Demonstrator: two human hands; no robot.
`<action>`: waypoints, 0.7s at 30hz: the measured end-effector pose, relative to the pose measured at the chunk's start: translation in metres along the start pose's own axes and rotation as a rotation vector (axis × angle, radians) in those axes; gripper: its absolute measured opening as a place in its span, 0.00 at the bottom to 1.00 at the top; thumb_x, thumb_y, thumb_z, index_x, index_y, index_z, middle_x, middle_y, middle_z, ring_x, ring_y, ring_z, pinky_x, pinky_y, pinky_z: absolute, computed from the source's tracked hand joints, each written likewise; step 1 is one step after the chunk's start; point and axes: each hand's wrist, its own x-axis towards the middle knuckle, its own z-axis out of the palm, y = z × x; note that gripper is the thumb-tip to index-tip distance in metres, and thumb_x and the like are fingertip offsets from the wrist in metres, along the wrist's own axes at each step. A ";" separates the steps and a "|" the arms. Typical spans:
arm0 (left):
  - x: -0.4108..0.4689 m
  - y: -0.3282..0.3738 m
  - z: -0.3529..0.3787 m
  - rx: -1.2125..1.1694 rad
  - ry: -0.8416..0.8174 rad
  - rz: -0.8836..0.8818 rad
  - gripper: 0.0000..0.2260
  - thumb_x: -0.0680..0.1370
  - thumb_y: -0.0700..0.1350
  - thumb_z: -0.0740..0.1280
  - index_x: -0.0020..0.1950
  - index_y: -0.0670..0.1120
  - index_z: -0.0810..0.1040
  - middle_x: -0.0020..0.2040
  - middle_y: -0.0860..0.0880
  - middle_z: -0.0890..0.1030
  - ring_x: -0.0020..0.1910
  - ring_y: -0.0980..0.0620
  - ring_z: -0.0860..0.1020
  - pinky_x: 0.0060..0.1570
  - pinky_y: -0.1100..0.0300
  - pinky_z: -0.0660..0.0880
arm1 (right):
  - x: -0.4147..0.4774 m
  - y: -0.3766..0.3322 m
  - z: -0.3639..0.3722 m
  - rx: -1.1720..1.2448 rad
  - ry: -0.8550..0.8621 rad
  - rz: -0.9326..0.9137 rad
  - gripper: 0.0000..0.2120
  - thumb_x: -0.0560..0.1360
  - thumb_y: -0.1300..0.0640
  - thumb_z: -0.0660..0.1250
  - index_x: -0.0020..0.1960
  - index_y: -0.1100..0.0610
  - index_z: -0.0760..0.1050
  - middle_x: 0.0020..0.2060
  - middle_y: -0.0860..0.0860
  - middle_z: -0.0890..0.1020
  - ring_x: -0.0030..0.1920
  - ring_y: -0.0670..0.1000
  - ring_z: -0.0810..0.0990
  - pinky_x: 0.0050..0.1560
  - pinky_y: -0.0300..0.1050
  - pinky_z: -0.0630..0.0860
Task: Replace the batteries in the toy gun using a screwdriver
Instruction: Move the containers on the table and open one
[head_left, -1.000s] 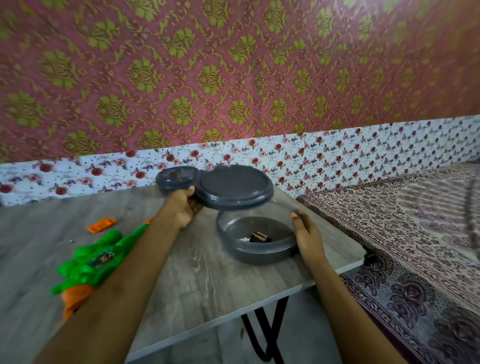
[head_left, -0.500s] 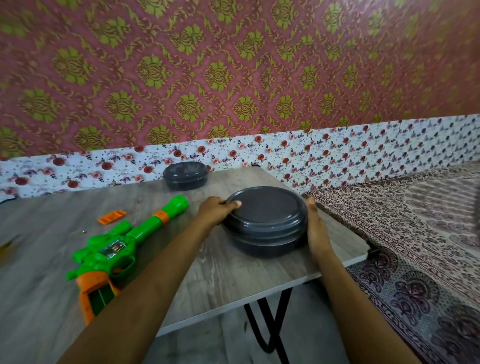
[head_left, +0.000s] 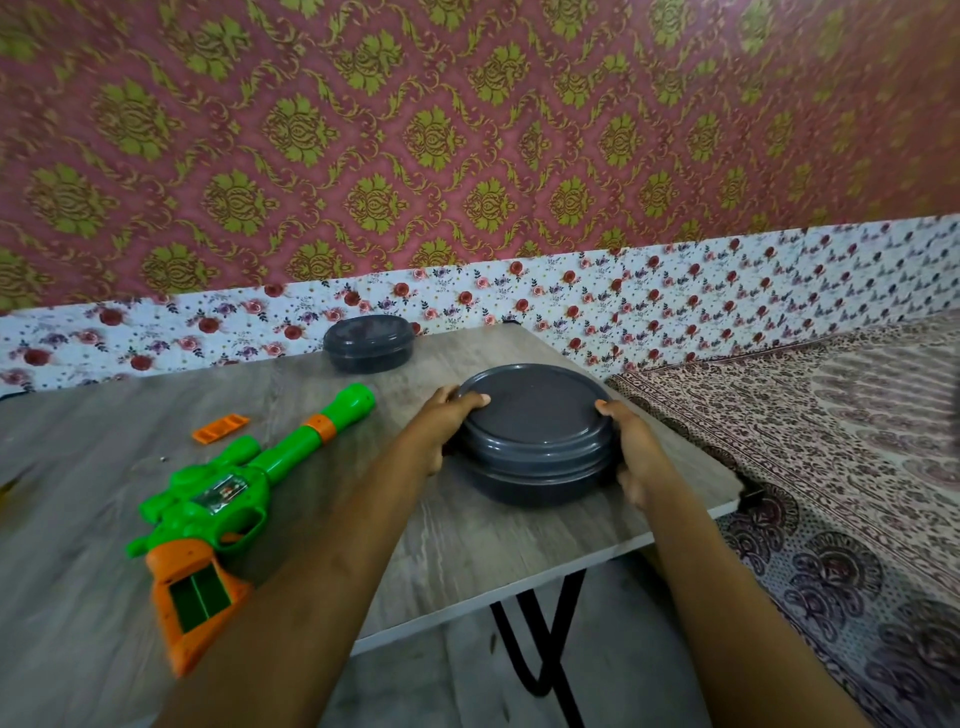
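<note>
A green and orange toy gun (head_left: 228, 488) lies on the grey wooden table (head_left: 483, 551), its open battery compartment in the orange grip facing up. The orange battery cover (head_left: 220, 427) lies beyond it, with a tiny screw (head_left: 164, 458) nearby. A large dark grey round container (head_left: 537, 436) with its lid on sits near the table's right corner. My left hand (head_left: 441, 431) grips its left side, thumb on the lid's rim. My right hand (head_left: 631, 452) grips its right side. The batteries inside are hidden. No screwdriver is in view.
A smaller dark grey lidded container (head_left: 369, 343) stands at the table's far edge by the flowered wall. The table's right corner (head_left: 740, 493) is just past my right hand. A patterned bedspread (head_left: 841, 467) lies to the right. Black table legs (head_left: 540, 644) show below.
My left hand brought the lid down onto the large container, hiding the batteries. Both hands now clasp the closed container's sides. The view shifted left.
</note>
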 end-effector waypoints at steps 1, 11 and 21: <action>0.002 -0.002 0.000 -0.034 -0.011 0.016 0.22 0.74 0.47 0.70 0.67 0.46 0.71 0.62 0.44 0.77 0.58 0.45 0.76 0.57 0.53 0.75 | 0.000 0.000 0.001 0.006 -0.003 0.001 0.13 0.76 0.51 0.61 0.55 0.57 0.75 0.48 0.55 0.81 0.51 0.55 0.77 0.44 0.46 0.72; 0.015 -0.007 0.000 -0.219 0.005 -0.033 0.16 0.71 0.38 0.71 0.58 0.43 0.79 0.52 0.42 0.81 0.51 0.43 0.79 0.51 0.55 0.76 | 0.010 0.002 0.000 0.017 0.079 0.000 0.18 0.72 0.52 0.65 0.60 0.58 0.74 0.54 0.57 0.80 0.55 0.58 0.77 0.42 0.47 0.72; 0.018 -0.001 0.000 -0.235 0.100 -0.130 0.09 0.67 0.34 0.72 0.46 0.41 0.81 0.50 0.40 0.81 0.46 0.42 0.79 0.42 0.56 0.76 | 0.007 -0.001 0.011 0.138 0.245 -0.099 0.08 0.72 0.61 0.66 0.37 0.55 0.69 0.39 0.53 0.76 0.45 0.54 0.76 0.51 0.50 0.74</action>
